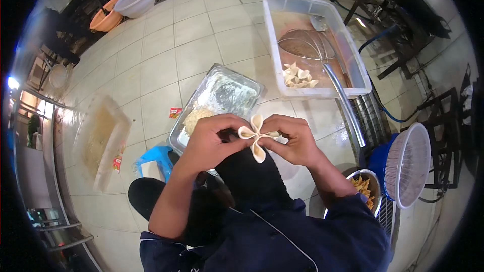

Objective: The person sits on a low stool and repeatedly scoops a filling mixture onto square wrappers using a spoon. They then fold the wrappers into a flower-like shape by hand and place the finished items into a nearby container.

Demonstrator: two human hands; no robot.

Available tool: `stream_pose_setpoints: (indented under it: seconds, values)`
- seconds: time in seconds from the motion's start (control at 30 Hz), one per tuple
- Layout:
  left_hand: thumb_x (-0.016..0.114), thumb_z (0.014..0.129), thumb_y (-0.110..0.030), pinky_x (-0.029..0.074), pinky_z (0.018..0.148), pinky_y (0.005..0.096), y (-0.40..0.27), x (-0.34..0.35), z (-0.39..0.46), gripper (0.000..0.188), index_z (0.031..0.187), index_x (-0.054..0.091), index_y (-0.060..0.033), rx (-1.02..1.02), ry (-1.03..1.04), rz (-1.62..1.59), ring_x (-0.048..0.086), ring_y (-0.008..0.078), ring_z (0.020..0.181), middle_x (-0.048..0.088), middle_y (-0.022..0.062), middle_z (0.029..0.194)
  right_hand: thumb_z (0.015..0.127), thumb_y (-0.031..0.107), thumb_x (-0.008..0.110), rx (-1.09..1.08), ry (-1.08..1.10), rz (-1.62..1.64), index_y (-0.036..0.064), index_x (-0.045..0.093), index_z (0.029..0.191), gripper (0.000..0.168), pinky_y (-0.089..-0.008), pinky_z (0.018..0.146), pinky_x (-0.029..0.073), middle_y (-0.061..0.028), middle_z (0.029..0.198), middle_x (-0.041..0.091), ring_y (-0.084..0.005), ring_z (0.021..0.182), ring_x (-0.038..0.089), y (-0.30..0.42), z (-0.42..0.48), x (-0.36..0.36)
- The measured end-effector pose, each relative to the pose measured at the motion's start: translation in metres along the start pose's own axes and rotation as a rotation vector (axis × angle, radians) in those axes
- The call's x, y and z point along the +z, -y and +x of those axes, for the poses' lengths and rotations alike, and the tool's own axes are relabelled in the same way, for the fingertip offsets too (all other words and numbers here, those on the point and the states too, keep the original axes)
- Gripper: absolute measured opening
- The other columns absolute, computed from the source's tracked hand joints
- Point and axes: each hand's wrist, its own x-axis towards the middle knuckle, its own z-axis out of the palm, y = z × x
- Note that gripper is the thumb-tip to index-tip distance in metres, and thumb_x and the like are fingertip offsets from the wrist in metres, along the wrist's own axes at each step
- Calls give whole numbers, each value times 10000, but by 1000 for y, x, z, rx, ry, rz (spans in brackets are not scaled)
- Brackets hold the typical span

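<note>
A dough wrapper folded into four open petals (pixel 258 136) is pinched between my two hands, above my lap. My left hand (pixel 217 139) grips its left side with thumb and forefinger; my right hand (pixel 293 136) pinches it near the centre and the right petal. Beyond my left hand, a rectangular metal tray (pixel 238 87) on the tiled floor holds white flour and a pale crumbly filling (pixel 198 118). A blue plastic packet (pixel 160 160) with a white block-shaped stack (pixel 152 170) lies beside my left forearm.
Folded raw dumplings (pixel 298 76), a wire strainer (pixel 306 44) and a skimmer (pixel 318 23) are in a translucent plastic bin (pixel 321 92). At right are a metal bowl of golden fried pieces (pixel 363 189) and a white colander (pixel 410 166). A blurry plastic container (pixel 102 139) stands left.
</note>
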Motion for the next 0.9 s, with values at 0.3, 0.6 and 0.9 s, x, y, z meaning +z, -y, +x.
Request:
stream_pose_setpoints:
  seconds: [0.3, 0.6, 0.9]
  values:
    - [781, 831, -99, 537, 700, 262, 16, 47, 51, 312, 1097, 662, 13, -86, 134, -8, 646, 109, 811, 683, 73, 968, 863, -70, 696, 320, -217, 459, -53, 638, 1047, 193, -279, 730, 537, -69, 953, 668, -120, 884, 634, -71, -43, -42]
    - [696, 852, 14, 564, 851, 305, 5, -31, 3, 419, 1256, 588, 42, -144, -54, -246, 665, 179, 973, 653, 126, 1161, 899, -12, 632, 288, -458, 193, -89, 630, 1084, 200, -309, 777, 553, -142, 957, 708, -215, 819, 716, -189, -16, -138]
    - [691, 889, -180, 585, 804, 343, 34, -118, -122, 399, 1211, 601, 36, -171, -552, -129, 665, 208, 922, 656, 175, 1149, 887, 21, 653, 418, -391, -354, -75, 639, 1065, 202, -293, 749, 538, -102, 883, 718, -192, 766, 724, -274, -22, -235]
